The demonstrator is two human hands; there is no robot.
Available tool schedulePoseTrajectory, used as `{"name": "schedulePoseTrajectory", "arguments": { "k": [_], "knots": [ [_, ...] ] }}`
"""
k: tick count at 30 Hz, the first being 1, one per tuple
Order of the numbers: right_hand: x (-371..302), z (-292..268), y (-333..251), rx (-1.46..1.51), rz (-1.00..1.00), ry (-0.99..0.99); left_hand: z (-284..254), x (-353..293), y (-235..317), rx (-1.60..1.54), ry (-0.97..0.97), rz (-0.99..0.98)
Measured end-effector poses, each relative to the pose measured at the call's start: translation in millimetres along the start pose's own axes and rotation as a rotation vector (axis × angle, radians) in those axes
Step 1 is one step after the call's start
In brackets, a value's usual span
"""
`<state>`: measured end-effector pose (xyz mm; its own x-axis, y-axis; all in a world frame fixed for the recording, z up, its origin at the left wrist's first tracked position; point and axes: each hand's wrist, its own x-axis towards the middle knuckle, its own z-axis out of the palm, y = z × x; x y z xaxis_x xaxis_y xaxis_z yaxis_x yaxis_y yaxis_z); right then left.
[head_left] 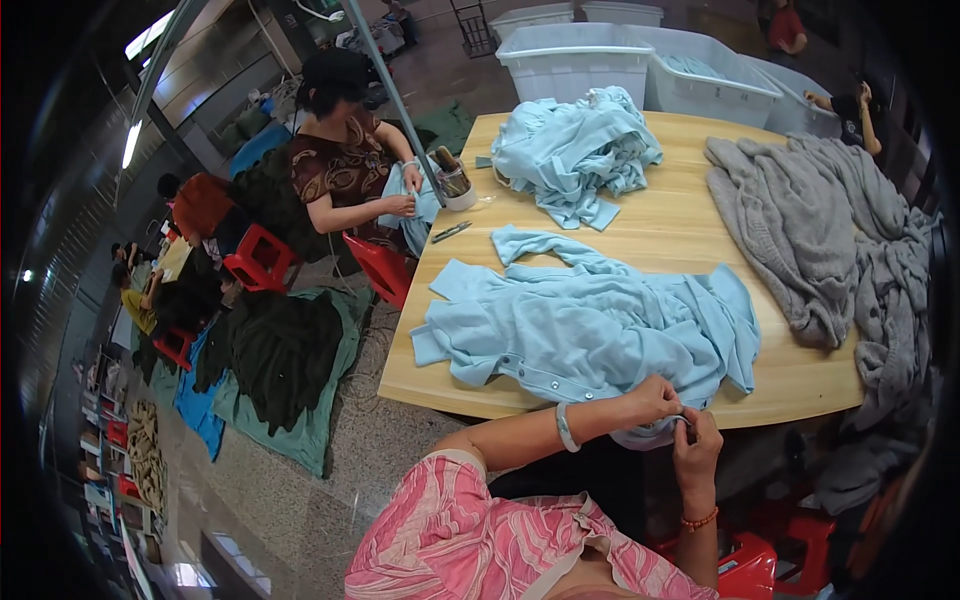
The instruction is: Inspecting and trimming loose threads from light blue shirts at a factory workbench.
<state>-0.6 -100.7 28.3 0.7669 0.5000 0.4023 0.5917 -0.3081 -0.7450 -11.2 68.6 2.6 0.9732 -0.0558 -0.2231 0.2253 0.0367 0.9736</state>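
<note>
A light blue knit cardigan [600,320] with small buttons along its near edge lies spread on the wooden table [455,395]. Part of it hangs over the front edge, where both hands meet. My left hand [655,398], with a pale bangle on the wrist, is closed and pinches a bit of this cloth. Close beside it on the right, my right hand [697,440], with a red bead bracelet below it, is also closed on the cloth. The fingertips nearly touch; anything small between them is too fine to make out.
Heaped light blue garments [575,150] lie at the table's far side, grey knitwear [785,230] at the right. A small cutter [452,231] and a tool cup [455,185] sit near the left edge. A co-worker [345,160] handles blue cloth there. White bins [575,62] stand behind.
</note>
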Motion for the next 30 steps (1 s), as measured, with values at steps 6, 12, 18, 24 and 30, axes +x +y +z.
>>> {"name": "schedulePoseTrajectory", "arguments": {
  "k": [6,12,18,24,30],
  "knots": [
    [-4,1,-3,-0.097,-0.037,-0.051,-6,-5,-5,-0.002,-0.062,0.067],
    [-7,-3,3,-0.083,-0.049,-0.062,-2,-26,-4,0.335,-0.035,0.487],
    [-9,0,6,0.072,0.150,-0.127,1,-22,-13,0.559,0.101,0.506],
    [-7,-5,16,0.075,0.139,-0.230,-8,-19,-18,0.594,0.048,0.462],
    [-7,-2,23,0.045,0.007,-0.206,-10,-15,-5,0.517,-0.052,0.275]
  ]
}}
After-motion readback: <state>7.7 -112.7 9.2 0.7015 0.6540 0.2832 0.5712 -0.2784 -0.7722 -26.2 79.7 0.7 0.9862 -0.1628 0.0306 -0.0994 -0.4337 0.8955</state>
